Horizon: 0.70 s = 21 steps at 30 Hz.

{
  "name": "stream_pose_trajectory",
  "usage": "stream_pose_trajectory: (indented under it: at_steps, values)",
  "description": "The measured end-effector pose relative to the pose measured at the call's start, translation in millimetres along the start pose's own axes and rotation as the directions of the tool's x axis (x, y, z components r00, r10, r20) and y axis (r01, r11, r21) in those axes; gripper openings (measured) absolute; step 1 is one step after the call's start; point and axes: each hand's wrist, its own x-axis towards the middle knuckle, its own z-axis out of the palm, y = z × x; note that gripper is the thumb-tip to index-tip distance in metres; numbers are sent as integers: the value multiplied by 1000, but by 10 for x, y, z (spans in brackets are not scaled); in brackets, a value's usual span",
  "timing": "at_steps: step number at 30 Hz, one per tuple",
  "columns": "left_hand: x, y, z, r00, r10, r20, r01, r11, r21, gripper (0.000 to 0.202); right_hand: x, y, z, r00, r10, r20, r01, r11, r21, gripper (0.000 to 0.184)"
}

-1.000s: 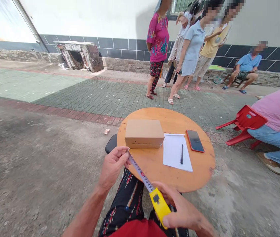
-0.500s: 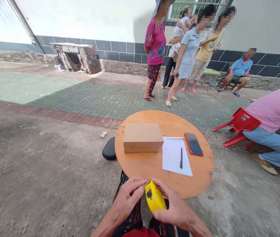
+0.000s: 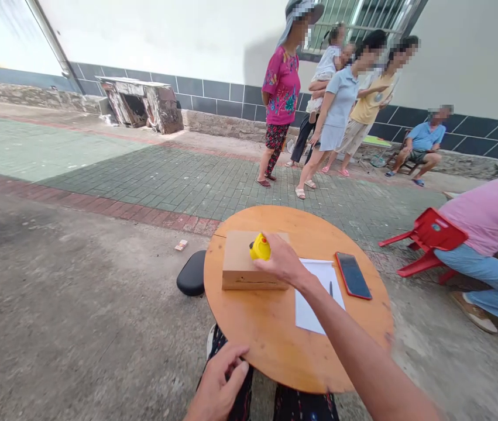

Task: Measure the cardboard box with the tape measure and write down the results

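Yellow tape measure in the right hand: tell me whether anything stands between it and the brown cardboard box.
Nothing visible does. The right hand holds the yellow tape measure just over the brown cardboard box, whose top is bare; contact is unclear. The white paper sheet and red-cased phone lie off to the right.

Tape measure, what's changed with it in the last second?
Its blade, pulled out between both hands, went back in. The left hand let go and dropped to the near edge of the table; the right hand carried the tape measure forward over the cardboard box. Box, paper, pen and phone stayed put.
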Motion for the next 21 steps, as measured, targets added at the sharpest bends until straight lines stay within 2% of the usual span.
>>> stream_pose_trajectory:
  at_steps: [3, 6, 8, 10, 11, 12, 14, 16, 19, 21]
  values:
    - [3, -68, 20, 1000, -1, 9, 0, 1000, 23, 34, 214, 44, 65, 998, 3, 63, 0, 999, -47, 46]
    - [45, -108, -15, 1000, 2, 1, -3, 998, 60, 34, 95, 280, -93, 1000, -13, -20, 12, 1000, -23, 46]
    - [102, -107, -33, 1000, 28, -2, -27, 994, 105, 34, -170, 571, -287, 992, 3, -124, -8, 999, -38, 35]
    - [188, -53, -11, 995, 96, 18, -98, 978, 186, 31, -552, 921, -453, 991, 107, -83, -122, 973, -196, 27]
    - [245, 4, 22, 988, 150, 38, -154, 957, 244, 30, -763, 1095, -501, 989, 143, -30, -144, 934, -327, 27]
    - [312, 84, 71, 973, 218, 71, -229, 923, 308, 29, -973, 1258, -518, 986, 167, 1, -155, 915, -374, 26]
    - [484, 303, 212, 914, 372, 162, -404, 804, 436, 28, -1340, 1521, -468, 981, 183, 61, -141, 895, -423, 23]
    - [704, 563, 391, 810, 523, 266, -577, 630, 520, 29, -1587, 1688, -348, 980, 170, 105, -105, 885, -453, 29]
    - [1089, 888, 650, 693, 606, 390, -679, 369, 634, 36, -1721, 1804, -170, 983, 92, 159, -9, 890, -455, 40]
    - [1336, 996, 765, 654, 610, 447, -687, 233, 688, 41, -1715, 1852, -102, 982, 18, 186, 65, 899, -432, 36]
